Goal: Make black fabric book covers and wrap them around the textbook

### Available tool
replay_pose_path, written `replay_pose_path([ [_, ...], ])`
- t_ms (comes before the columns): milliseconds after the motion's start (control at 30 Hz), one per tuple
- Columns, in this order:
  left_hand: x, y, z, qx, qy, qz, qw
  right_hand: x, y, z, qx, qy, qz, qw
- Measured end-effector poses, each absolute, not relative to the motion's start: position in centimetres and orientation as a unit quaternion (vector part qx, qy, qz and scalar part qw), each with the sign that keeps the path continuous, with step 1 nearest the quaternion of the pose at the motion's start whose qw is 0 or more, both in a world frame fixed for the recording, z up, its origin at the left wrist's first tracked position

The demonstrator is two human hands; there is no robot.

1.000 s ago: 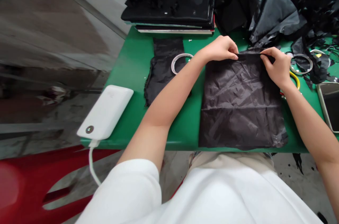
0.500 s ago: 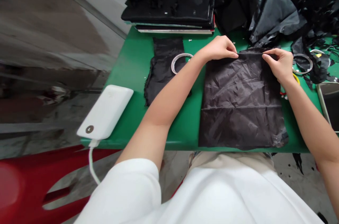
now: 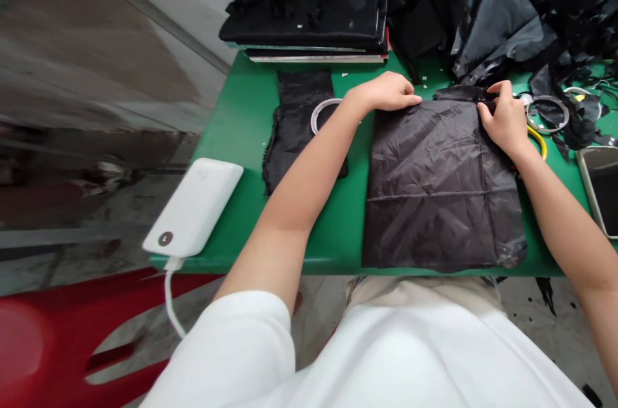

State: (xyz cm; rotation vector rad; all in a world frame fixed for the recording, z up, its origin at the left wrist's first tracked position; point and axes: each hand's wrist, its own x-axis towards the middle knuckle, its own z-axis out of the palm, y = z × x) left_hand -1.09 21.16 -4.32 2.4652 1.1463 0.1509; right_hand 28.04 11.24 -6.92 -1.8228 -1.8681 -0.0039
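A creased dark fabric sheet (image 3: 439,183) lies flat on the green table in front of me, a fold line running across its middle. My left hand (image 3: 386,92) is at its far left corner, fingers curled and thumb along the edge, closed on the cloth. At the far right corner, my right hand (image 3: 506,118) has thumb and forefinger apart, with dark cloth behind the gap. A narrow black strip (image 3: 458,93) lies just beyond the sheet's far edge. Partly hidden by my right wrist is a yellow loop-shaped handle (image 3: 539,141).
Black cloth pieces (image 3: 294,138) and a white tape roll (image 3: 316,115) lie left. A white power bank (image 3: 193,208) with a cable is at the left edge. Behind are stacked black fabric (image 3: 309,2) and crumpled cloth (image 3: 502,28). Another tape roll (image 3: 566,115) and a phone (image 3: 601,186) lie right.
My left hand has slid left along the far edge toward the corner. My right thumb and forefinger, pinched on the edge before, have parted. The far edge now lies lower and flatter.
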Motion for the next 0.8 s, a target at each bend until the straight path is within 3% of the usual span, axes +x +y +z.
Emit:
replay_pose_path([
  [300, 1.3, 17.8, -2.8, 0.907, 0.342, 0.194, 0.148, 27.4, 10.7, -7.0, -0.67, -0.691, -0.023, 0.27],
  [600, 7.7, 10.4, -4.5, 0.935, 0.307, 0.116, 0.136, 27.1, 10.2, -6.5, -0.667, -0.705, -0.011, 0.239],
  [800, 7.9, 10.2, -5.5, 0.931, 0.317, 0.117, 0.136, 25.8, 8.7, -3.3, -0.653, -0.712, -0.114, 0.232],
])
